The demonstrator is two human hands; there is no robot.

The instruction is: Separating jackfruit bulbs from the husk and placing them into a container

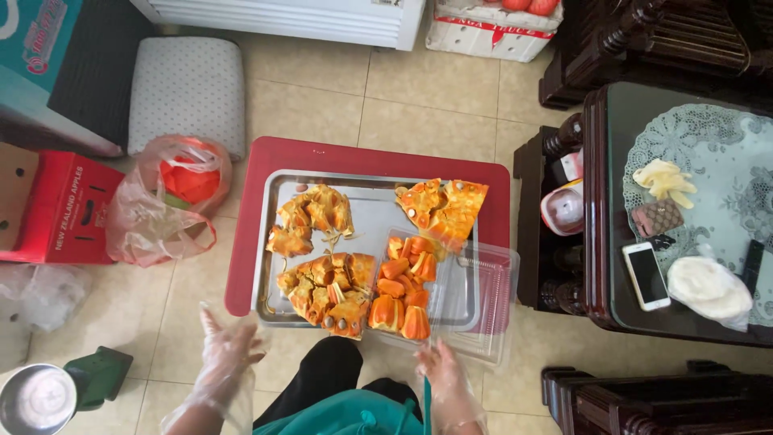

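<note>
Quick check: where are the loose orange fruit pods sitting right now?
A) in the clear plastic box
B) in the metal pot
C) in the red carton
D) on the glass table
A: the orange pods fill the clear box resting on the metal tray, just ahead of the gloved right hand.

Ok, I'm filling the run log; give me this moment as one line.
left hand: gloved, free | right hand: gloved, by clear box | fruit in box | tray: cut fruit

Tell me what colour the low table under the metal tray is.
Red, seen in the head view.
</note>
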